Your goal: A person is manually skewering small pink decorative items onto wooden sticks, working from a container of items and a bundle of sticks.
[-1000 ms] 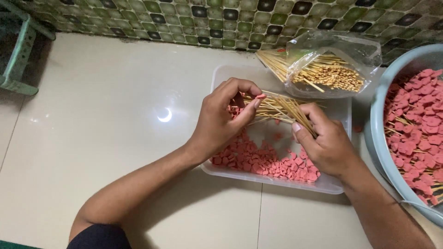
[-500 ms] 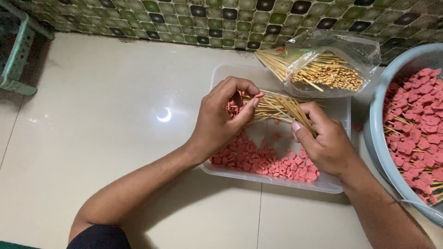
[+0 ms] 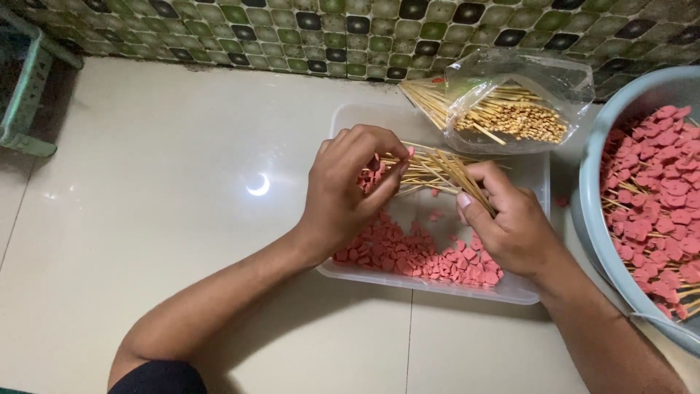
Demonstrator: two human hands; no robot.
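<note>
the right hand (image 3: 514, 222) is clamped around a bundle of thin bamboo skewers (image 3: 437, 169), thumb on top and the other fingers curled underneath; the sticks fan out from that grip toward the left and far side, lying over the middle of a clear plastic tub (image 3: 437, 286); the left hand (image 3: 346, 191) hovers over the left part of the tub, its fingertips (image 3: 397, 166) pinched together on the loose ends of the skewers; something small and pink shows just under those fingertips, though whether it is gripped cannot be told; both hands are above the tub, close to each other, joined by the bundle between them; in the bottom of the tub lie many small pink heart-shaped pieces (image 3: 423, 255), heaped mostly along the near wall and thinner toward the far side; just beyond the tub's far right corner lies a clear plastic bag (image 3: 543, 80) holding more skewers, its open mouth facing left with stick ends poking out; to the right, touching or nearly touching the tub, stands a large pale blue basin (image 3: 594, 211) filled with pink pieces already threaded on sticks; everything rests on a glossy cream tiled floor (image 3: 160, 182) with a bright light reflection left of the hands; a wall of green, black and grey mosaic tiles (image 3: 292, 29) runs along the far edge; a green stool leg (image 3: 29, 95) stands at the far left
</note>
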